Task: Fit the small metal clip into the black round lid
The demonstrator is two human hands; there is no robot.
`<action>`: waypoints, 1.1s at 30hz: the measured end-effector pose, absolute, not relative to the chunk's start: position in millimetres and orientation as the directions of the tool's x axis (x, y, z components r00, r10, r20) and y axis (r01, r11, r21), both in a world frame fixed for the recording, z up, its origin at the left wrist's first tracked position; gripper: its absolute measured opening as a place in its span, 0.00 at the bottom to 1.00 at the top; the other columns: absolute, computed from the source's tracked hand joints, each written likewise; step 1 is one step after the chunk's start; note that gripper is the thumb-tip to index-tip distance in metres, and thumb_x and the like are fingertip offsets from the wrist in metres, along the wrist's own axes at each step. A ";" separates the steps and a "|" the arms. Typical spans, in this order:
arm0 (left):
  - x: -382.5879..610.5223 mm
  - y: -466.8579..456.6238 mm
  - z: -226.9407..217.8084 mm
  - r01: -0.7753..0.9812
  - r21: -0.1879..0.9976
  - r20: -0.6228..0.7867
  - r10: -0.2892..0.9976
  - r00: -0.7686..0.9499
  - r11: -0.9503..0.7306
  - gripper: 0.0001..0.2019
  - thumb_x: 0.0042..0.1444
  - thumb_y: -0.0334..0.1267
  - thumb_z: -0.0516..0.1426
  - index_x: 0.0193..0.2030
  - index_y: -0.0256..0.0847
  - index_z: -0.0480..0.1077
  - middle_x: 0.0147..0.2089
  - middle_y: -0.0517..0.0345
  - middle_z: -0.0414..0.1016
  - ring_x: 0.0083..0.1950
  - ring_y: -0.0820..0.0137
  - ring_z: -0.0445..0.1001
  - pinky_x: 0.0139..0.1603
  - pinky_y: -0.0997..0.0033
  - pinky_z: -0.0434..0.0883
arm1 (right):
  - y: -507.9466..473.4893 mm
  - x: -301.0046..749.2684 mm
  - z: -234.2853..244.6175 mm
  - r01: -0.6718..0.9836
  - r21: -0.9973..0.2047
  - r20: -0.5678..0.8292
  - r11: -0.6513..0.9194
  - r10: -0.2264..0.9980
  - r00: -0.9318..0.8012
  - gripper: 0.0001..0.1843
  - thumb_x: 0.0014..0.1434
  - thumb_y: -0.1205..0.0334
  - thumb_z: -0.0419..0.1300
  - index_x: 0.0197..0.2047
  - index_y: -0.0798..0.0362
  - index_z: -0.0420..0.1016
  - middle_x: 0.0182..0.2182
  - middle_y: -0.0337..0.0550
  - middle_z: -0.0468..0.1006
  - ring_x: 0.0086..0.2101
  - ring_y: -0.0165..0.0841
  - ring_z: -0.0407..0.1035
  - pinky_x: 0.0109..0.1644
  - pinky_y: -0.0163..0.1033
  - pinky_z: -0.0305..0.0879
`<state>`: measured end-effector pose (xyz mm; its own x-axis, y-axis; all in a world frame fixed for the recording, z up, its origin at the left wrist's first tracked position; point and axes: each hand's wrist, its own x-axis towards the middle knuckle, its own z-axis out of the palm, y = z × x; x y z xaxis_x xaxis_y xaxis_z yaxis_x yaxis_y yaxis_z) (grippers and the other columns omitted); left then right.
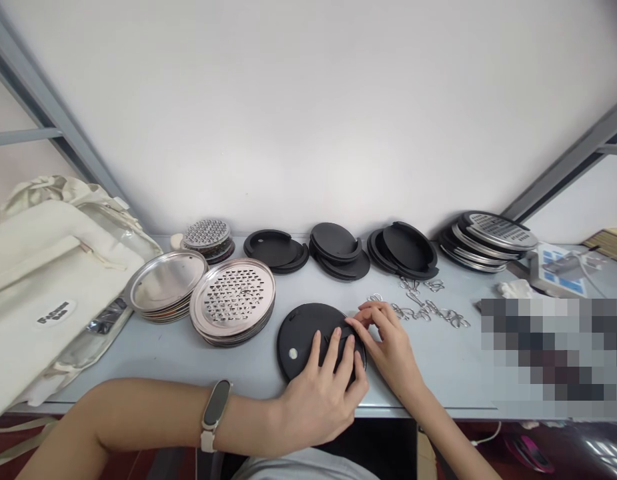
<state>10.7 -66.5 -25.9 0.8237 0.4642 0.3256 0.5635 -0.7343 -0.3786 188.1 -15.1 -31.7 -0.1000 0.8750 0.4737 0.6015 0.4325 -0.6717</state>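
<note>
A round black plastic disc [302, 333] with a small white dot lies flat on the grey table [153, 350] near its front edge. My left hand [322, 393], with a watch band on the wrist, rests on the disc's near right part with its fingers spread flat. My right hand [388, 347] is at the disc's right edge, fingertips pinched together on a small part there that I cannot make out. Loose wire clips [428, 308] lie just beyond the right hand.
Along the wall stand stacks of black discs [275, 250], [338, 248], [403, 250] and a stack of metal-faced lids [488, 240]. Perforated steel plates [233, 300], plain steel plates [165, 283] and a cream bag [43, 280] sit at left. A blue-white device [558, 270] is at right.
</note>
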 end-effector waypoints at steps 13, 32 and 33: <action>11.3 -66.5 -26.3 0.568 -0.384 0.329 0.468 0.821 -0.727 0.26 0.63 0.43 0.45 0.62 0.25 0.59 0.63 0.30 0.61 0.65 0.41 0.58 0.60 0.40 0.56 | -17.8 188.5 -28.6 0.621 -0.667 0.402 0.412 0.901 -0.165 0.11 0.67 0.54 0.52 0.37 0.49 0.71 0.31 0.43 0.73 0.33 0.36 0.67 0.39 0.42 0.66; 11.3 -66.4 -25.9 0.562 -0.374 0.316 0.468 0.825 -0.738 0.26 0.64 0.43 0.45 0.62 0.23 0.59 0.64 0.28 0.60 0.65 0.39 0.58 0.59 0.39 0.56 | -16.1 187.3 -32.0 0.625 -0.701 0.242 0.342 0.939 -0.243 0.10 0.69 0.60 0.45 0.33 0.48 0.57 0.29 0.38 0.70 0.29 0.33 0.67 0.35 0.37 0.63; 11.4 -66.5 -25.8 0.563 -0.378 0.317 0.469 0.824 -0.735 0.26 0.64 0.43 0.45 0.62 0.24 0.59 0.64 0.28 0.59 0.65 0.39 0.58 0.59 0.39 0.56 | -16.0 187.1 -32.1 0.628 -0.699 0.242 0.342 0.939 -0.242 0.10 0.69 0.60 0.45 0.33 0.48 0.57 0.29 0.38 0.70 0.29 0.33 0.67 0.35 0.37 0.63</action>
